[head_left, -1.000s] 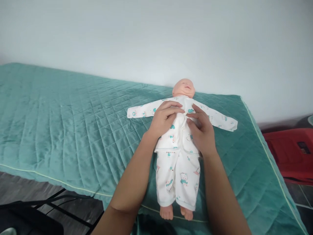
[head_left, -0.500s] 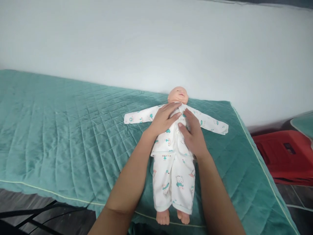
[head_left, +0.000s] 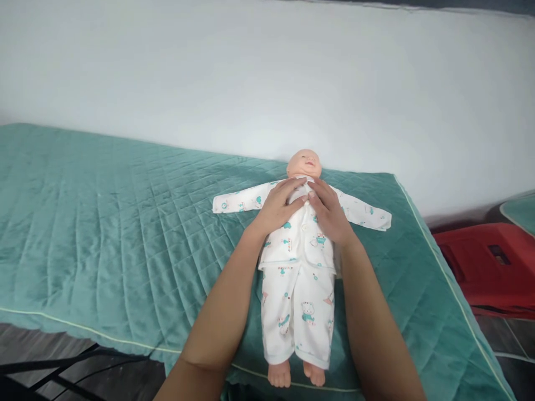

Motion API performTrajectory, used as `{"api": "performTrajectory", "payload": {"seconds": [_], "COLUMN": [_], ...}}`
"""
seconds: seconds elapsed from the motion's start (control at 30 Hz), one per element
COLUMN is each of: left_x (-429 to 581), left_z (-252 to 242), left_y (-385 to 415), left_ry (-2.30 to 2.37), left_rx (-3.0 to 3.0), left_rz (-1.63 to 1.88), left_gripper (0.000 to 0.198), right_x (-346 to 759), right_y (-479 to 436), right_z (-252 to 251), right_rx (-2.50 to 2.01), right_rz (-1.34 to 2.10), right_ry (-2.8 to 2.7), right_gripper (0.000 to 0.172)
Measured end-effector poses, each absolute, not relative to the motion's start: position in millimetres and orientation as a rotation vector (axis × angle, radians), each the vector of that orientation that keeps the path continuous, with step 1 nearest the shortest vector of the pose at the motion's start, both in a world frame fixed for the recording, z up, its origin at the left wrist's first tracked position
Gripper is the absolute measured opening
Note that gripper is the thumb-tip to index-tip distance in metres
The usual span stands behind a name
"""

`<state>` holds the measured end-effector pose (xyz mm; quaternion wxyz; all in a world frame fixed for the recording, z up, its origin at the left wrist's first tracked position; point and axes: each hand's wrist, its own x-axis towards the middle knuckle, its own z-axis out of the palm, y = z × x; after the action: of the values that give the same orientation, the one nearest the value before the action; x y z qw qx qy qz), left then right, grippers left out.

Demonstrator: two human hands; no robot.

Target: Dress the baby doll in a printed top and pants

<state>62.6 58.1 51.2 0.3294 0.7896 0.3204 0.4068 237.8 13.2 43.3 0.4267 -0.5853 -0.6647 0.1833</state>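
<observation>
A baby doll (head_left: 305, 163) lies on its back, its arms spread to both sides and its bare feet toward me. It wears a white buttoned pajama top (head_left: 292, 250) and matching white pants (head_left: 297, 312) with small animal prints. My left hand (head_left: 279, 207) rests flat on the left side of the doll's chest, fingers stretched out. On the other side of the chest lies my right hand (head_left: 328, 210), also with fingers extended. The thumbs and fingertips of both hands come close together over the front opening. A button shows just below them.
A green quilted cover (head_left: 137, 239) with pale piping spreads under the doll. Behind it stands a white wall (head_left: 251, 78). A red plastic item (head_left: 489, 267) is at the right, beyond the cover's edge. Black metal bars (head_left: 62, 365) show at the lower left above the dark floor.
My right hand has moved up the chest and now lies level with my left hand, uncovering the print on the top's lower right. The left hand has stayed nearly in place.
</observation>
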Motion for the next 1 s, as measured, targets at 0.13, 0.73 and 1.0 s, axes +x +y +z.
{"api": "performTrajectory", "payload": {"seconds": [0.13, 0.73, 1.0], "left_x": [62.6, 61.2, 61.6], "left_z": [50.1, 48.4, 45.3], "left_y": [58.9, 58.8, 59.4], "left_ry": [0.827, 0.756, 0.791], "left_rx": [2.070, 2.118, 2.023], "left_rz": [1.057, 1.083, 1.060], "left_gripper": [0.044, 0.040, 0.046], "right_x": [241.9, 238.4, 242.3], "right_y": [16.3, 11.6, 14.9], "right_z": [40.6, 40.3, 37.0], "right_rx": [-1.384, -1.346, -1.355], "right_rz": [0.492, 0.523, 0.523], "right_ry": [-1.638, -1.502, -1.572], "right_gripper": [0.063, 0.036, 0.039]}}
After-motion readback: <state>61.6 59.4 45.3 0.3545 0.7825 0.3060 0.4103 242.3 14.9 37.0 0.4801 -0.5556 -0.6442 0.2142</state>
